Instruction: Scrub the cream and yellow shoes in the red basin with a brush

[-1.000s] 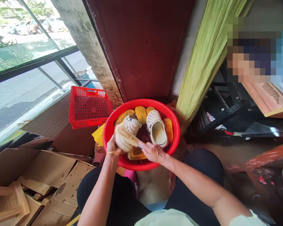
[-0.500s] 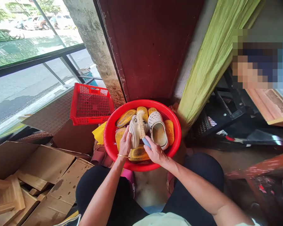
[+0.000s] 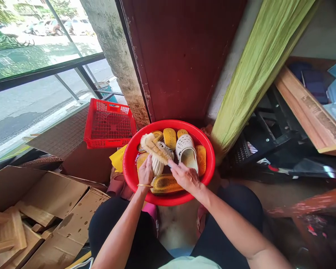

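Note:
My left hand (image 3: 146, 172) grips a cream-coloured shoe (image 3: 157, 165) over the left part of a red basin (image 3: 210, 168). In my right hand (image 3: 186, 177) is the blue handle of a scrub brush (image 3: 154, 147); its pale bristled head lies across the shoe and points up and left. A second cream clog (image 3: 188, 153) with holes rests to the right in the basin, its opening upward. Several yellow patterned soles (image 3: 169, 139) lie around the two shoes. The brush hides part of the held shoe.
A red plastic crate (image 3: 109, 125) stands behind the basin at left. Cardboard boxes (image 3: 58, 194) with wooden pieces are at lower left. A green curtain (image 3: 249, 78) hangs at right, beside a wooden drawer (image 3: 313, 112). A dark red door (image 3: 182, 56) stands behind.
The brush has swung from nearly upright to a leftward slant across the shoe, its head now farther left. My left hand has moved slightly left and down.

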The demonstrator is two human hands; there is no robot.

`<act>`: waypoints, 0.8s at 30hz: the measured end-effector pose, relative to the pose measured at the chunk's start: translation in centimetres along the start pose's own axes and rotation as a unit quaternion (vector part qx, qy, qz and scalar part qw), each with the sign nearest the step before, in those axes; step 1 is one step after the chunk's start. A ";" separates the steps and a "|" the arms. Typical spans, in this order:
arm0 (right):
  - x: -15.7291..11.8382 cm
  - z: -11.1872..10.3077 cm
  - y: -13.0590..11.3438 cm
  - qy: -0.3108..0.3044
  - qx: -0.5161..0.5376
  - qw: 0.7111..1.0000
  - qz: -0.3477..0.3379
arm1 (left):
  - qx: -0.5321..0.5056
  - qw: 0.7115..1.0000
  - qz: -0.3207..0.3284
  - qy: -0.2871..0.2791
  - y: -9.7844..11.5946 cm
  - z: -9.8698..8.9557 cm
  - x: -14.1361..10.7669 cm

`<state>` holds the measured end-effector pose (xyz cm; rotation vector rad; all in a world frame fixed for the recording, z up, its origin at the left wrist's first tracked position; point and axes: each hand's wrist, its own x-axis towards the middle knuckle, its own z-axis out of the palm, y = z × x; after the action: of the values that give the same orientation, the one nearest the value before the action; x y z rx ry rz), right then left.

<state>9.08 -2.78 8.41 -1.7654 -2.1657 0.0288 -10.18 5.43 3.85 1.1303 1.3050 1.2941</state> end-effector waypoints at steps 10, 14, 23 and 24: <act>-0.7 -0.4 0.2 -0.019 0.056 0.998 -0.021 | 0.271 0.926 0.254 -0.068 -0.9 -0.4 -0.5; -1.1 -1.0 -1.5 -0.066 -0.002 0.997 -0.047 | 0.303 0.914 0.268 -0.046 -1.4 -0.5 0.7; 1.4 -0.8 2.2 -0.075 -0.028 0.991 0.108 | 0.317 0.884 0.337 -0.064 -1.2 -0.7 -0.6; 0.9 -0.6 1.9 -0.071 -0.020 0.993 0.089 | 0.315 0.887 0.333 -0.056 -1.2 -0.8 -0.6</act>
<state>10.85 -1.57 8.77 -2.0323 -2.1086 0.1597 -10.85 4.69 2.64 2.2277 1.3371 1.2575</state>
